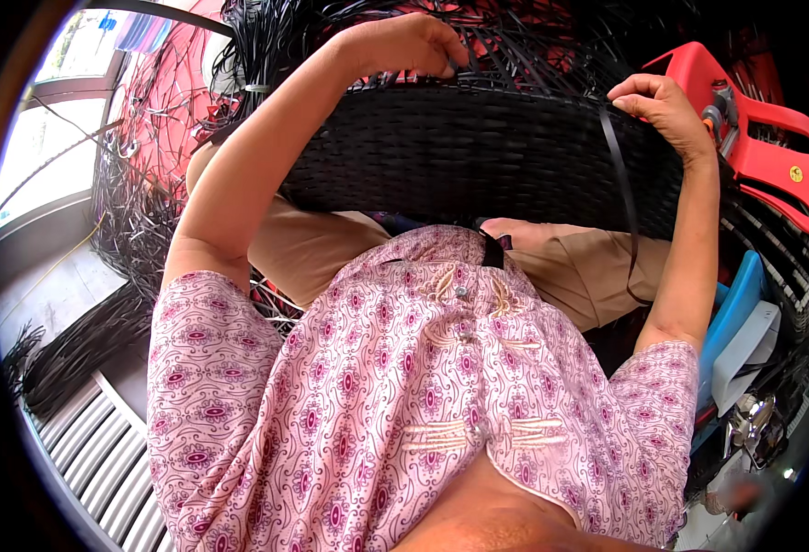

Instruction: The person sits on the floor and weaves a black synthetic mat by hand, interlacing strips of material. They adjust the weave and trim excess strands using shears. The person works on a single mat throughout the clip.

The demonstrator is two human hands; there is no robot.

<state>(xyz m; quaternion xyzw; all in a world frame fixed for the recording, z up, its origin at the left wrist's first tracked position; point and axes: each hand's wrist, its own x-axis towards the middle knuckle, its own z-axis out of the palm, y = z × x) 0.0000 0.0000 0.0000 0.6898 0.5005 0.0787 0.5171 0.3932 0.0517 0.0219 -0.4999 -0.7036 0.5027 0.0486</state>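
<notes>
A black woven panel (459,147) stands in front of me across my lap, with loose black strips (515,55) bristling along its upper edge. At that edge, left of its middle, my left hand (409,46) is closed with curled fingers; what they grip, if anything, is hidden. Farther right, my right hand (662,112) pinches a flat black strip (618,161) between thumb and index finger. From there the strip drops over the front of the weave and curls near my knee.
A red plastic stool-like piece (784,166) with tools beside it lies at the right. Blue (740,299) and pale plastic bins (745,359) stand below it. Heaps of black strips (137,221) cover the left side, near a slatted grey rack (101,451).
</notes>
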